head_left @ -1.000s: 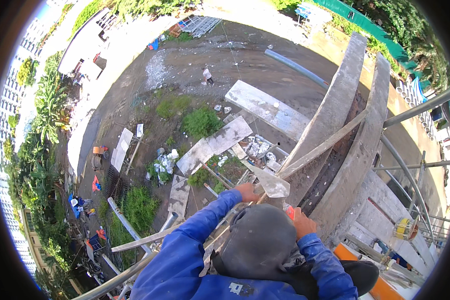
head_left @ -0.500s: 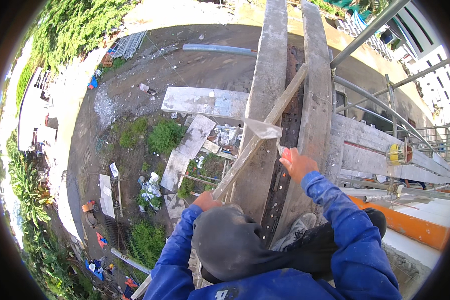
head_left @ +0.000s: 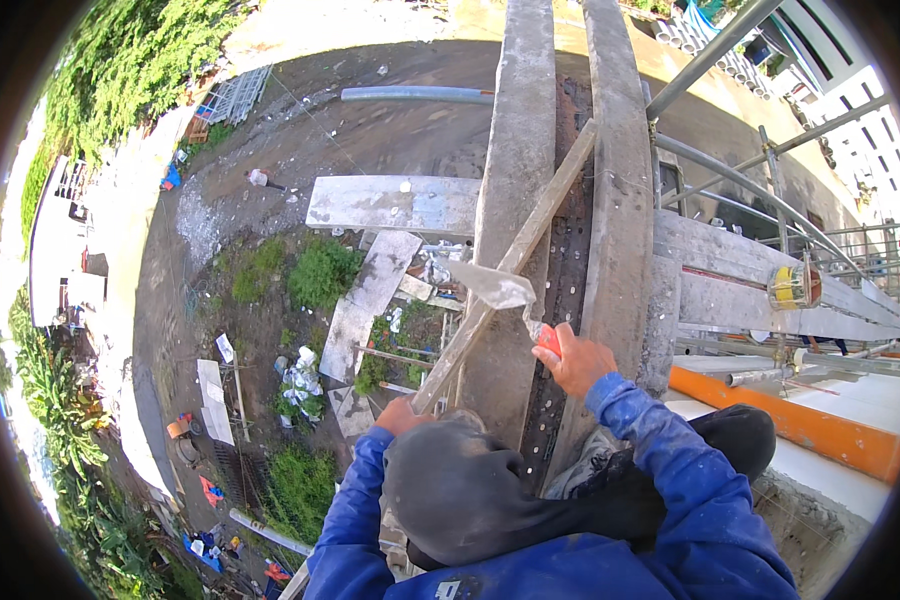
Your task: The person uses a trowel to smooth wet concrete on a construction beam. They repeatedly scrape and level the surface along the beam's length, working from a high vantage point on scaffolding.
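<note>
My right hand (head_left: 578, 362) is closed around the red handle of a pointed trowel (head_left: 500, 289). Its blade, smeared with grey, points left and lies across the view of a long wooden strip (head_left: 548, 212); whether they touch I cannot tell. My left hand (head_left: 400, 414) grips the near end of that strip, its fingers partly hidden. The strip slants away to the right over the left concrete beam (head_left: 518, 120), its far end reaching the dark gap (head_left: 564, 260) beside the right concrete beam (head_left: 620, 170).
My bent knee (head_left: 450, 490) is close below my hands. Metal scaffold pipes (head_left: 740, 175) and an orange beam (head_left: 790, 415) stand to the right. Far below on the left are the ground, pale slabs (head_left: 395, 200), shrubs (head_left: 325, 272) and a person (head_left: 260, 178).
The trowel and my right hand have shifted left and slightly nearer across the strip. My left hand keeps its hold on the strip. The whole view has shifted a little.
</note>
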A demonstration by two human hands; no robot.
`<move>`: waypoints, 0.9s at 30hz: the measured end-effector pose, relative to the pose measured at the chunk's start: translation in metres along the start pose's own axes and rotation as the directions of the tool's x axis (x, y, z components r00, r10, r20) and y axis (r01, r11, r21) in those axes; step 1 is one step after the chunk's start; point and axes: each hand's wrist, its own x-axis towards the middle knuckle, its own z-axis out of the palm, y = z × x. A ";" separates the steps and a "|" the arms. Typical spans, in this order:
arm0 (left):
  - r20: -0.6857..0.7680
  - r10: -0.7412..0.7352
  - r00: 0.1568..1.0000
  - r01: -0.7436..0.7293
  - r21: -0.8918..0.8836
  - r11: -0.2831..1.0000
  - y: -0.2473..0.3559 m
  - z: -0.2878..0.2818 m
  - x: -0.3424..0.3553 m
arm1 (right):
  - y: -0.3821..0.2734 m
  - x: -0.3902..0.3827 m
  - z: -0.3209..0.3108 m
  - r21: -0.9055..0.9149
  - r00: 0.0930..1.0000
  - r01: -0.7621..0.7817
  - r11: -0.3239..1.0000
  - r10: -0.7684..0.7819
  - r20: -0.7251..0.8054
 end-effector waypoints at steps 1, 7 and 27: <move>-0.023 0.021 1.000 -0.021 0.006 1.000 -0.013 0.004 0.000 | -0.010 -0.021 0.007 0.012 0.994 0.058 0.998 -0.059 0.096; -0.032 -0.016 0.999 0.015 -0.055 0.998 -0.017 0.008 0.007 | -0.019 -0.045 0.015 0.003 0.983 0.180 0.984 -0.180 0.022; -0.011 -0.125 0.992 0.125 -0.024 0.992 0.014 0.005 -0.004 | -0.006 -0.023 -0.002 0.052 0.989 0.144 0.988 -0.142 -0.030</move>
